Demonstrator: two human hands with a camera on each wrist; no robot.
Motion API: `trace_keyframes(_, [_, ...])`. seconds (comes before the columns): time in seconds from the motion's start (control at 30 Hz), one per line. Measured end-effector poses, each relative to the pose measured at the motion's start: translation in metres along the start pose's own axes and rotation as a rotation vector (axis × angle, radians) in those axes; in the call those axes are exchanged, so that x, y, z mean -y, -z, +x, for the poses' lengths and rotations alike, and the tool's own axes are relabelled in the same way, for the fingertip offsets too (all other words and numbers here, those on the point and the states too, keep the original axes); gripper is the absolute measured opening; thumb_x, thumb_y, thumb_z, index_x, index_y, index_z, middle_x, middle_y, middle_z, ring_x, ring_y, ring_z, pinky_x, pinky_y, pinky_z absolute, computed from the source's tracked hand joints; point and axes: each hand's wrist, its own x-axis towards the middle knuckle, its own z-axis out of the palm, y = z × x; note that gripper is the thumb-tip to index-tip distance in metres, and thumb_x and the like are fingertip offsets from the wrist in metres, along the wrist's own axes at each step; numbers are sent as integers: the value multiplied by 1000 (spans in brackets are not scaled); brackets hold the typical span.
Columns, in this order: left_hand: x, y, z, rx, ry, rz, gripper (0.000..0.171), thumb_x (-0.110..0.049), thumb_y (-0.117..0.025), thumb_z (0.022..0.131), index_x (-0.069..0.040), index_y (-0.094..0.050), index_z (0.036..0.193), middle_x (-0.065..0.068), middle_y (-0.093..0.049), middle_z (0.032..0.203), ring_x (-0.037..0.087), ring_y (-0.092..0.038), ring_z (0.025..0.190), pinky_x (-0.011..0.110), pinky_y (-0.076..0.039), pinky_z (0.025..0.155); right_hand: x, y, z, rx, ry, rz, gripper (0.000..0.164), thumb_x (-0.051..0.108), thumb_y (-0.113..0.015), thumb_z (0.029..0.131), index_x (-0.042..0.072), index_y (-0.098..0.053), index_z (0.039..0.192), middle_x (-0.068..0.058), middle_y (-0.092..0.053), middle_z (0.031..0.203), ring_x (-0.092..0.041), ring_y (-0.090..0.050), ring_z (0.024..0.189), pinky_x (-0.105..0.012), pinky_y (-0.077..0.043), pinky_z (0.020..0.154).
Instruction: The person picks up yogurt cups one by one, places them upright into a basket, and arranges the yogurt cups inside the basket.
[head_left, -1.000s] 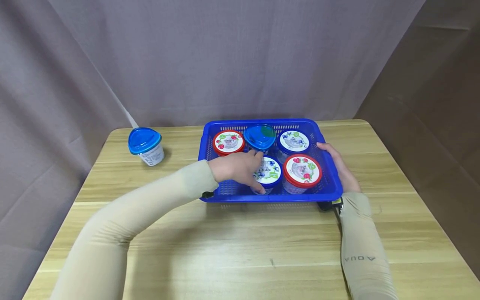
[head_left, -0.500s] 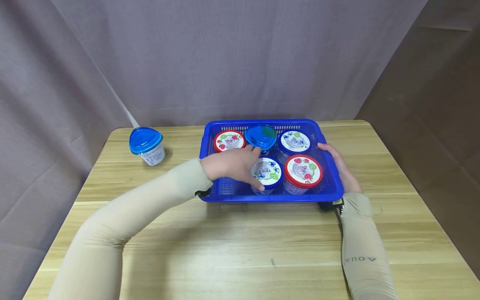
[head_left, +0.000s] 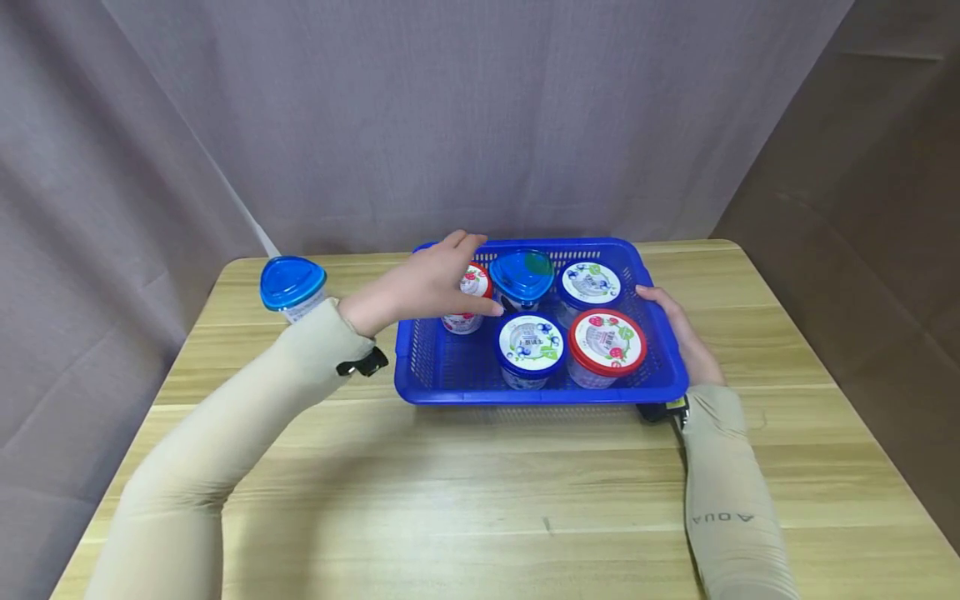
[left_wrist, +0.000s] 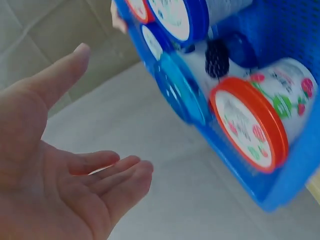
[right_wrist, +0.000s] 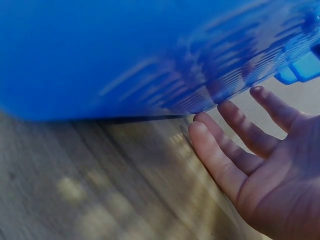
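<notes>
My left hand [head_left: 427, 279] hovers over the back-left part of a blue plastic basket [head_left: 450, 396], thumb and fingers spread and holding nothing. It partly covers a strawberry-printed cup with a red-rimmed lid [head_left: 477, 282]; the left wrist view shows that cup [left_wrist: 250, 125] apart from the hand. Beside it sits a cup with a translucent blue lid [head_left: 522, 273]. Two blueberry-printed cups [head_left: 531, 342] and another red-rimmed strawberry cup [head_left: 607, 343] fill the middle and right. My right hand [head_left: 688, 346] touches the basket's right side, its fingers [right_wrist: 245, 127] fairly straight against the wall.
Another cup with a blue triangular lid [head_left: 292, 283] stands at the back left of the wooden table [head_left: 480, 500], partly behind the left sleeve. Grey curtains [head_left: 480, 125] hang behind the table, and a brown panel [head_left: 862, 208] is at the right.
My left hand has left the front blueberry cup and moved back and left, over the red-rimmed strawberry cup. The right hand and the cups keep their places.
</notes>
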Motion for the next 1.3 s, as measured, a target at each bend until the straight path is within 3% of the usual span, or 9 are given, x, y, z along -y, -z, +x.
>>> trace_keyframes(0.23, [33, 18, -19, -167, 53, -88, 95, -49, -78, 85, -3, -32, 155, 16, -37, 155, 33, -43, 137, 48, -38, 111, 0, 0, 0, -7, -5, 11, 80, 66, -54, 93, 22, -26, 154, -2, -63, 124, -21, -63, 111, -41, -51, 97])
trace_keyframes(0.43, [69, 29, -49, -342, 106, -141, 93, -50, -78, 85, -4, -35, 155, 16, -40, 154, 33, -39, 141, 50, -32, 115, -1, -1, 3, -8, 0, 1, 77, 66, -54, 94, 22, -29, 152, -1, -64, 122, -20, -63, 110, -39, -51, 97])
trace_keyframes(0.57, [93, 33, -71, -422, 142, -166, 89, -45, -78, 87, -2, -37, 153, 20, -43, 151, 37, -40, 139, 53, -32, 113, 0, 0, 3, -16, -2, 5, 78, 67, -54, 93, 23, -28, 153, -2, -64, 123, -21, -63, 111, -40, -51, 97])
trace_keyframes(0.73, [117, 28, -98, -443, 212, -214, 87, -41, -77, 89, -1, -35, 154, 24, -45, 149, 42, -42, 137, 57, -33, 110, 4, 6, 8, -56, -45, -16, 74, 64, -58, 92, 22, -32, 148, -1, -66, 118, -20, -64, 107, -40, -52, 96])
trace_keyframes(0.9, [136, 20, -115, -439, 303, -276, 92, -48, -74, 89, -6, -29, 158, 22, -41, 154, 41, -38, 140, 60, -33, 110, 8, 16, 12, -72, -41, -49, 54, 52, -56, 97, 20, -39, 136, 0, -68, 106, -18, -67, 96, -37, -55, 88])
trace_keyframes(1.2, [177, -3, -125, -477, 380, -310, 93, -49, -72, 91, 2, -29, 156, 28, -39, 151, 47, -38, 137, 61, -33, 110, 13, 26, 7, -134, -18, -221, 41, 41, -50, 97, 18, -39, 128, -1, -68, 93, -19, -69, 83, -39, -59, 77])
trace_keyframes(1.3, [193, -15, -125, -498, 381, -321, 87, -45, -73, 92, 4, -34, 152, 28, -39, 149, 47, -39, 135, 61, -33, 109, 17, 23, 8, -150, 32, -305, 32, 35, -49, 96, 20, -38, 122, 1, -66, 89, -17, -68, 77, -37, -59, 71])
